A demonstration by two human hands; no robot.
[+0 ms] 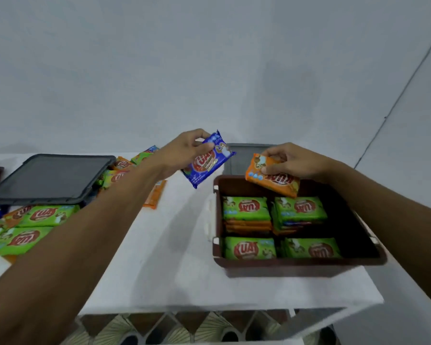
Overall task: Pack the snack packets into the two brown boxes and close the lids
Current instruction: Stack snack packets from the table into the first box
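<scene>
Blue packet [209,160] tight between left hand [182,150] fingers [205,145]; orange packet [274,180] between right hand [296,160] fingers [270,154], over the brown box [296,263].

Two arms in view, both bare from wrist to frame edge.
Left forearm [90,235]: long, broad at 7 o'clock corner, narrowing to wrist near centre; wide lens stretches it.
Right forearm [383,195]: shorter length in view, broad at 4 o'clock edge, tapering to wrist.
Left grip [184,148]: bare, just off centre at 11 o'clock.
Right grip [291,160]: bare, off centre at 3 o'clock, knuckles showing.
Nails and finer skin detail too blurred to tell.
</scene>
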